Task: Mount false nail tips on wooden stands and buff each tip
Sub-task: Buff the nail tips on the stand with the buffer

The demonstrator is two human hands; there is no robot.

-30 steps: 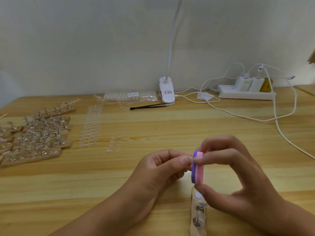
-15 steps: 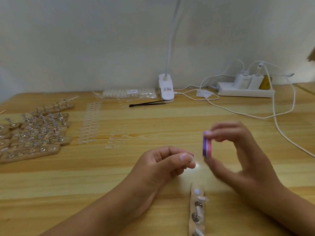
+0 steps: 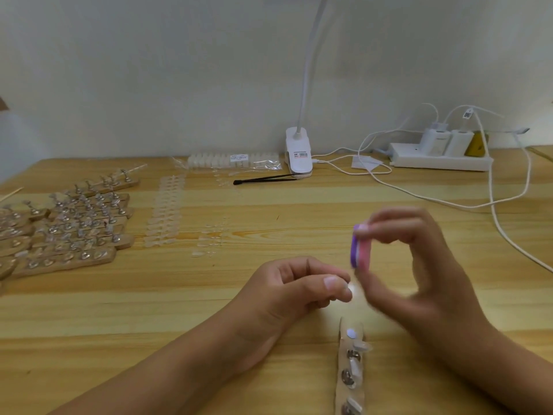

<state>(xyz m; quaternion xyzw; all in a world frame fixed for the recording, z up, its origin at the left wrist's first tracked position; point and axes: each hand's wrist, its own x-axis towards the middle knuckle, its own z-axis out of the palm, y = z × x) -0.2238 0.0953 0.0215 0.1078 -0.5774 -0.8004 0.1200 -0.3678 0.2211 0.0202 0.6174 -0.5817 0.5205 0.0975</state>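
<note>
My right hand [image 3: 419, 271] pinches a small purple and pink buffer block [image 3: 360, 250] upright between thumb and fingers, held above the table. My left hand [image 3: 293, 292] pinches a clear nail tip [image 3: 352, 290] at its fingertips, just below and left of the buffer, a small gap between them. A wooden stand [image 3: 350, 369] with metal holders and a few mounted tips lies on the table under my hands, running toward me.
Many filled wooden stands [image 3: 65, 229] lie at the left. Rows of loose nail tips [image 3: 164, 214] and a bag of tips [image 3: 233, 160] sit nearby. Black tweezers [image 3: 263, 179], a clip lamp [image 3: 299, 157], a power strip [image 3: 440, 160] and white cables [image 3: 493, 205] occupy the back and right.
My right hand has pulled the buffer up and to the right, away from the nail tip, then come back slightly toward it. My left hand has stayed almost still with the tip.
</note>
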